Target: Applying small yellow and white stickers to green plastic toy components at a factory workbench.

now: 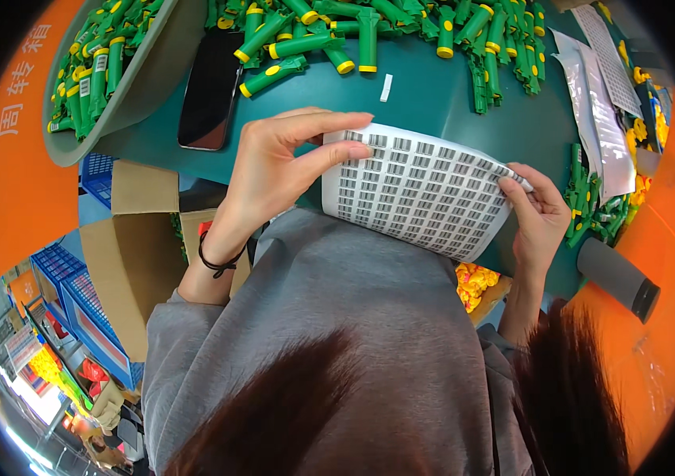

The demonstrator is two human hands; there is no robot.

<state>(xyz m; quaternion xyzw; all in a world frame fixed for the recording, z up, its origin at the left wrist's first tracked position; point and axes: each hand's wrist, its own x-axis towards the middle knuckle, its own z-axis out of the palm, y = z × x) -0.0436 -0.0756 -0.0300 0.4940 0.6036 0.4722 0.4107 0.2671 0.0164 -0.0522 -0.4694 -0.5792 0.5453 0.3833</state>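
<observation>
Between my hands, at the table's near edge, is a white sheet of barcode labels [421,190], printed in rows and slightly curved. My left hand [286,155] pinches its upper left corner between thumb and fingers. At the upper right corner, my right hand [537,205] grips the sheet with the thumb on its printed face. Just beyond the sheet, a small white strip [386,88] lies on the green table [306,99]. Farther back are many green tubes with yellow caps [367,44], loosely piled; some in the bin show barcode labels.
A grey bin [164,59] full of green tubes stands at the far left, beside a black phone [210,91]. At right lie plastic-wrapped label sheets [603,119], more tubes and a grey cylinder [617,279]. An open cardboard box [135,262] sits below the table's left side.
</observation>
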